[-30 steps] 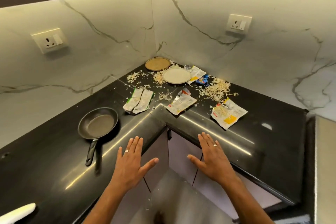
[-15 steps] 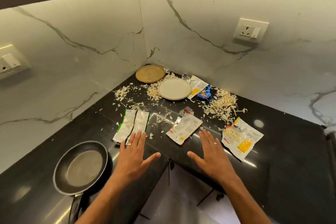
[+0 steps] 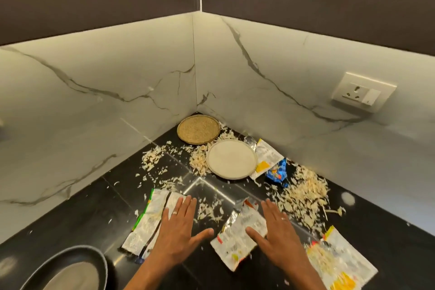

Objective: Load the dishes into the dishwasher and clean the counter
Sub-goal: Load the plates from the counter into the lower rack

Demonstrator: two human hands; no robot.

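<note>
On the black corner counter (image 3: 94, 214) a white plate (image 3: 231, 158) lies near the back wall, with a tan woven plate (image 3: 198, 129) behind it in the corner. A dark frying pan (image 3: 68, 268) sits at the bottom left. My left hand (image 3: 177, 231) is flat with fingers straight, over the edge of a green-trimmed wrapper (image 3: 147, 221). Flat as well, my right hand (image 3: 279, 233) has its thumb over a red-trimmed silver wrapper (image 3: 237, 235). Neither hand holds anything. Whether they touch the wrappers I cannot tell.
Pale flaky scraps (image 3: 303, 190) are scattered over the counter, thickest right of the white plate. A blue wrapper (image 3: 276, 173) and a white-yellow packet (image 3: 264, 158) lie beside that plate. Another yellow-marked packet (image 3: 341, 263) lies at the bottom right. A wall socket (image 3: 363, 92) sits on the marble backsplash.
Both hands have moved forward from the counter's front edge to over the wrappers. The view has closed in on the corner, and the pan has slid to the bottom left.
</note>
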